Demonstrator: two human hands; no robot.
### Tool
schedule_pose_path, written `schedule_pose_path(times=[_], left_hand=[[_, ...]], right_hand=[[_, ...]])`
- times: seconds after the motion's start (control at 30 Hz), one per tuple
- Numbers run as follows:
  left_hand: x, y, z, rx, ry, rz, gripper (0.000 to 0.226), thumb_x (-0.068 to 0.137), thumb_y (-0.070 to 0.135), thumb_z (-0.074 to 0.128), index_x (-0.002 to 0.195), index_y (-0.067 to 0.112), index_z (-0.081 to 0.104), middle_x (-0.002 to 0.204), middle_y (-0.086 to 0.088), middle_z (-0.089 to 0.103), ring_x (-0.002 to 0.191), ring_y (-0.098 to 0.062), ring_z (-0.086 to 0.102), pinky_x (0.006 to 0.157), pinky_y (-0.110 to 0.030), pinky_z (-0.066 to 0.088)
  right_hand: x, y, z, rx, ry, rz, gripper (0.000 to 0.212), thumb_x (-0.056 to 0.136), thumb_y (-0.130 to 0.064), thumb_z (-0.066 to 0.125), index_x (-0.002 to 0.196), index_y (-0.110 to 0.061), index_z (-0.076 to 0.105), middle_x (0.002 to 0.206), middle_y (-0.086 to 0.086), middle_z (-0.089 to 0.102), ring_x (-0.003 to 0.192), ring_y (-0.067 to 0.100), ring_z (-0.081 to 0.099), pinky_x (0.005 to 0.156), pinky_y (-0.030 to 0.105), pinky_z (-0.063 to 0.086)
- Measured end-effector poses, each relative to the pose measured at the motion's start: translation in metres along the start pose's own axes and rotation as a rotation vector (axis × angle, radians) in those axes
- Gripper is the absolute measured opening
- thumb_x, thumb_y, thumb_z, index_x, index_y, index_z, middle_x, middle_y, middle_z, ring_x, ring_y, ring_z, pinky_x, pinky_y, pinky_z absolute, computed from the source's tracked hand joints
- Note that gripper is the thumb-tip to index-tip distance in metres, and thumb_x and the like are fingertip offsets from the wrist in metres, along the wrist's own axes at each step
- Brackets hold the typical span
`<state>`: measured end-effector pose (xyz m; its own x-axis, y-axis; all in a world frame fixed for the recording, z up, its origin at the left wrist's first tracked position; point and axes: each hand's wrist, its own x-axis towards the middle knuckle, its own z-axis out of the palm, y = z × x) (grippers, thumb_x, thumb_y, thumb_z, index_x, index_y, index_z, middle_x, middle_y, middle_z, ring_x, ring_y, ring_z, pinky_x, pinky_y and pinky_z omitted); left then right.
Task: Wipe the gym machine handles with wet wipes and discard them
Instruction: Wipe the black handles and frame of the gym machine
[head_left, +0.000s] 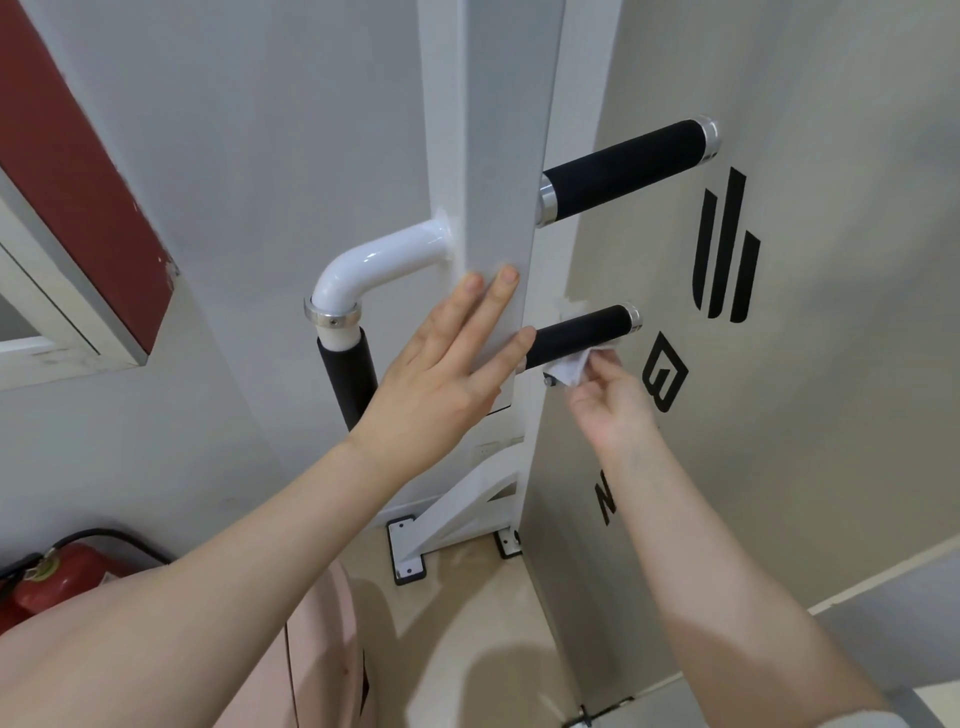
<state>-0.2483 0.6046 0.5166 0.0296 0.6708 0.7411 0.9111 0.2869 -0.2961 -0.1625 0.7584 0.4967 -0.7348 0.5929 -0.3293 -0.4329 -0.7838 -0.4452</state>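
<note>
A white gym machine post (496, 156) carries three black foam handles. My right hand (610, 402) grips a crumpled white wet wipe (571, 369) and holds it against the underside of the lower right handle (579, 335). My left hand (447, 364) lies flat with straight fingers on the post's front face, thumb tip near that handle's inner end. The upper right handle (626, 169) sticks out untouched. A third handle (347, 376) hangs down from a white elbow tube (374, 260) on the left, partly hidden by my left hand.
A beige panel with black logo marks (724, 244) stands right of the post. The post's white base bracket (441, 525) is bolted to the floor. A red fire extinguisher (49, 582) lies at lower left. A red-and-white framed panel (78, 171) hangs upper left.
</note>
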Motion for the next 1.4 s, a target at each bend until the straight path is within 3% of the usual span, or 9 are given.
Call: schedule_pose_path(times=[0.17,0.33,0.5,0.63,0.83,1.0,1.1,1.23,1.4], left_hand=[[0.001,0.004,0.005,0.022,0.006,-0.031,0.034,0.087,0.012,0.052,0.120,0.011,0.061,0.144,-0.017,0.021,0.143,-0.022,-0.016,0.106,-0.041,0.025],[-0.001,0.003,0.006,0.068,-0.004,-0.034,0.042,0.092,0.020,0.043,0.132,0.011,0.044,0.145,-0.015,0.020,0.143,-0.022,-0.016,0.107,-0.041,0.024],[-0.001,0.000,0.002,0.182,-0.059,-0.025,0.079,0.083,0.028,0.055,0.142,0.001,0.011,0.152,-0.014,0.009,0.142,-0.024,-0.017,0.117,-0.037,0.006],[-0.004,-0.003,0.003,0.238,-0.047,-0.005,0.078,0.084,0.030,0.055,0.142,0.001,0.012,0.155,-0.014,-0.009,0.143,-0.025,-0.016,0.116,-0.037,0.005],[-0.002,-0.007,0.000,0.267,-0.070,0.031,0.082,0.083,0.038,0.056,0.143,0.002,0.013,0.154,-0.013,-0.007,0.143,-0.024,-0.015,0.115,-0.036,0.006],[-0.003,0.002,-0.002,0.271,-0.040,0.033,0.082,0.084,0.039,0.056,0.142,0.002,0.013,0.155,-0.012,-0.013,0.143,-0.025,-0.015,0.116,-0.035,0.002],[-0.002,0.004,-0.004,0.267,-0.050,0.031,0.084,0.082,0.039,0.058,0.143,0.003,0.012,0.155,-0.012,-0.010,0.143,-0.024,-0.016,0.116,-0.035,0.000],[-0.003,0.003,-0.002,0.280,-0.049,0.025,0.083,0.083,0.039,0.058,0.143,0.003,0.013,0.155,-0.012,-0.011,0.143,-0.025,-0.016,0.116,-0.036,0.003],[-0.003,0.001,0.001,0.276,-0.040,0.027,0.078,0.085,0.038,0.052,0.143,0.001,0.014,0.155,-0.011,-0.016,0.143,-0.026,-0.015,0.116,-0.037,0.005]], right_hand=[[-0.014,0.017,0.005,-0.369,-0.111,0.057,0.021,0.092,0.005,0.040,0.094,-0.004,0.060,0.093,0.013,0.064,0.091,0.020,0.062,0.093,0.031,0.047],[-0.008,0.005,-0.010,-0.743,0.353,-0.595,0.023,0.088,0.000,0.044,0.078,-0.015,0.058,0.079,0.000,0.059,0.075,0.015,0.055,0.076,0.026,0.044],[-0.004,0.001,-0.001,-1.687,-0.242,-1.222,0.043,0.076,0.007,0.035,0.104,-0.001,0.067,0.105,0.009,0.068,0.104,0.026,0.059,0.098,0.029,0.037],[-0.008,-0.010,0.036,-2.020,-0.670,-0.854,0.034,0.078,0.006,0.031,0.081,-0.012,0.060,0.070,-0.011,0.052,0.081,0.019,0.056,0.109,0.037,0.023],[0.004,-0.045,0.045,-2.212,-0.152,-0.637,0.034,0.085,-0.002,0.039,0.101,-0.016,0.065,0.092,0.008,0.064,0.082,0.026,0.056,0.071,0.033,0.046],[-0.007,-0.024,0.047,-2.374,-0.618,-0.580,0.033,0.081,0.000,0.039,0.102,-0.017,0.059,0.100,0.005,0.064,0.094,0.027,0.057,0.074,0.035,0.046],[0.005,-0.052,0.049,-2.273,-0.417,-0.330,0.039,0.080,-0.001,0.040,0.101,-0.024,0.063,0.098,0.004,0.065,0.093,0.026,0.058,0.076,0.035,0.048],[-0.004,-0.043,0.043,-2.384,-0.411,-0.587,0.028,0.073,0.001,0.043,0.085,-0.022,0.054,0.078,-0.004,0.053,0.081,0.023,0.050,0.060,0.029,0.034],[0.002,-0.023,0.031,-2.232,-0.680,-0.804,0.044,0.069,-0.006,0.032,0.101,-0.008,0.062,0.100,0.008,0.064,0.095,0.031,0.054,0.094,0.038,0.038]])
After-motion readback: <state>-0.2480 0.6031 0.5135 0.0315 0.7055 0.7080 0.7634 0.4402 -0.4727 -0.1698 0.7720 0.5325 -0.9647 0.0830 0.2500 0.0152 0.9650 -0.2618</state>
